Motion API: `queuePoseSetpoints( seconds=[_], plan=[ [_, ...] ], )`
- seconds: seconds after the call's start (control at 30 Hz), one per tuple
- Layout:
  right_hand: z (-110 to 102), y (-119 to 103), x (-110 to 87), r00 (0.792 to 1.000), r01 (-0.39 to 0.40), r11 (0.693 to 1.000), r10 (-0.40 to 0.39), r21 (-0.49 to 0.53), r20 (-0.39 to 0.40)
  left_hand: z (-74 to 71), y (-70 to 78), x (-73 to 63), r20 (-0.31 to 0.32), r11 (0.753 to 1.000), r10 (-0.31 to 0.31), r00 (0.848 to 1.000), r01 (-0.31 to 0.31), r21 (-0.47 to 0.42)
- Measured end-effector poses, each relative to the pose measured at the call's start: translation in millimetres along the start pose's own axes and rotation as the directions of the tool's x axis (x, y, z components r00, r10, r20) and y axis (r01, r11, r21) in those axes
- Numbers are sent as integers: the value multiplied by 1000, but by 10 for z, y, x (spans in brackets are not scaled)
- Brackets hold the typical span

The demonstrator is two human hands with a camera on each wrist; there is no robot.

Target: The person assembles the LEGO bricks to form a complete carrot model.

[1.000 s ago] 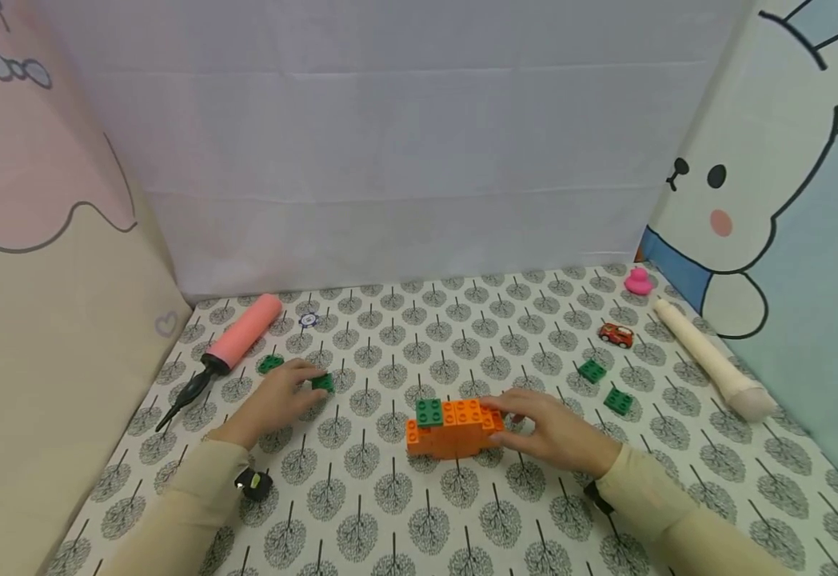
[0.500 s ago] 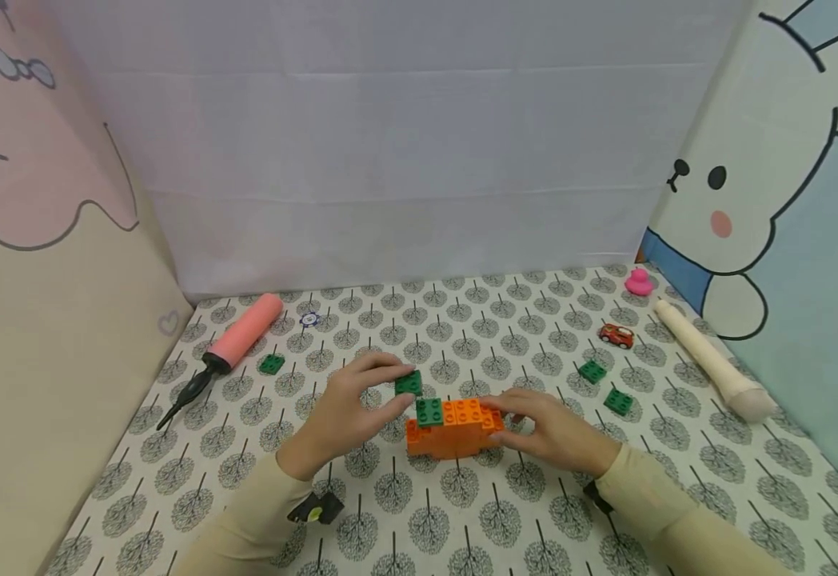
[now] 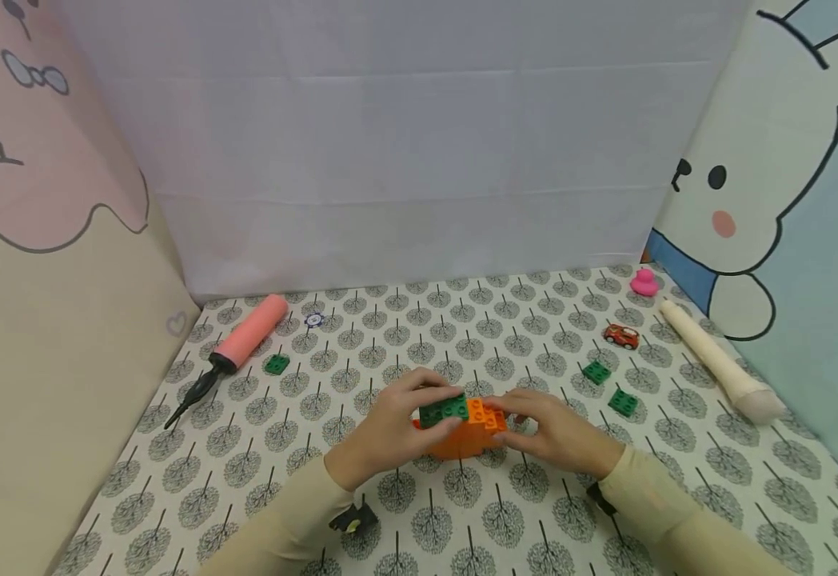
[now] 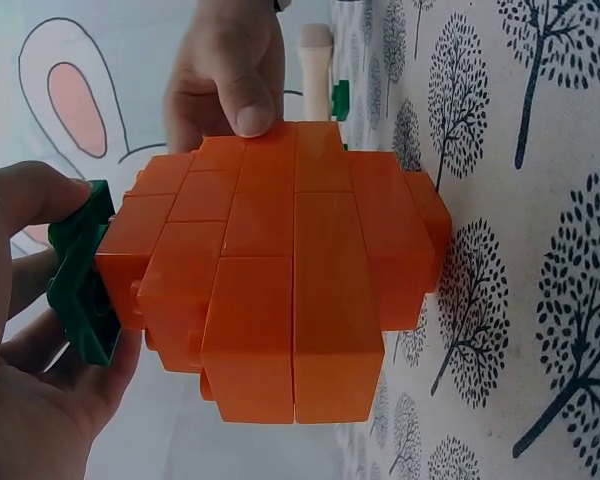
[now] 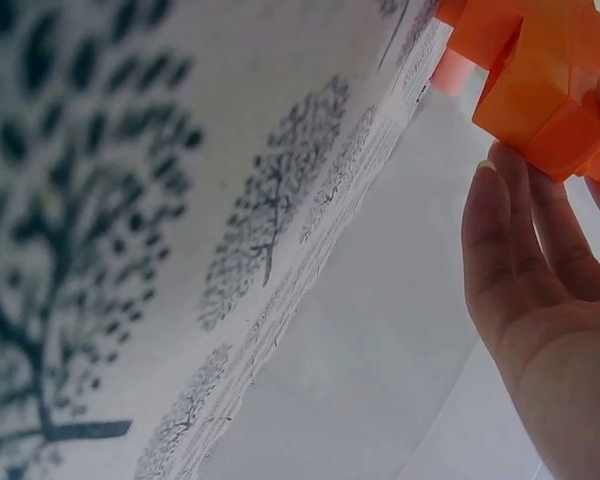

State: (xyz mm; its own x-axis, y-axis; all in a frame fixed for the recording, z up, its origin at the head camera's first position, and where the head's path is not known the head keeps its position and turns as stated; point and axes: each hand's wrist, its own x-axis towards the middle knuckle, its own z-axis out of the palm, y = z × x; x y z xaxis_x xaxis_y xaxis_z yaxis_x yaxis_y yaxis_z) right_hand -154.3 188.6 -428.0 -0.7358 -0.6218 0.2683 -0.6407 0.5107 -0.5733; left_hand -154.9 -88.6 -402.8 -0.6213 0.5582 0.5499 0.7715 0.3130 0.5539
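Note:
An orange structure of stacked toy building bricks (image 3: 458, 442) stands on the patterned cloth, wider in the middle than at its top and foot. My left hand (image 3: 393, 420) pinches a green brick (image 3: 433, 413) at the structure's upper left. In the left wrist view the green piece (image 4: 83, 275) stands slightly tilted against the top of the orange bricks (image 4: 270, 270); whether it is pressed on, I cannot tell. My right hand (image 3: 559, 432) grips the structure's right end between thumb and fingers. The left hand hides part of the structure's left side.
Two green bricks (image 3: 623, 402) lie at the right, and another green brick (image 3: 277, 365) at the left. A pink and black pump (image 3: 249, 332), a poker chip (image 3: 314, 320), a red toy car (image 3: 621, 336), a pink duck (image 3: 644, 282) and a cream baton (image 3: 721, 360) lie around.
My left hand has carried a green brick from the left side of the cloth rightward to the top left of the orange structure. My right hand has kept its grip in place.

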Motion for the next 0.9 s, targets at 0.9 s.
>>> queuePoseSetpoints(
  seconds=[0.9],
  plan=[
    [-3,10,-2,1000,-15,1000,15,24,10,105,-67,-14,23,998,-42,999,43,-35]
  ],
)
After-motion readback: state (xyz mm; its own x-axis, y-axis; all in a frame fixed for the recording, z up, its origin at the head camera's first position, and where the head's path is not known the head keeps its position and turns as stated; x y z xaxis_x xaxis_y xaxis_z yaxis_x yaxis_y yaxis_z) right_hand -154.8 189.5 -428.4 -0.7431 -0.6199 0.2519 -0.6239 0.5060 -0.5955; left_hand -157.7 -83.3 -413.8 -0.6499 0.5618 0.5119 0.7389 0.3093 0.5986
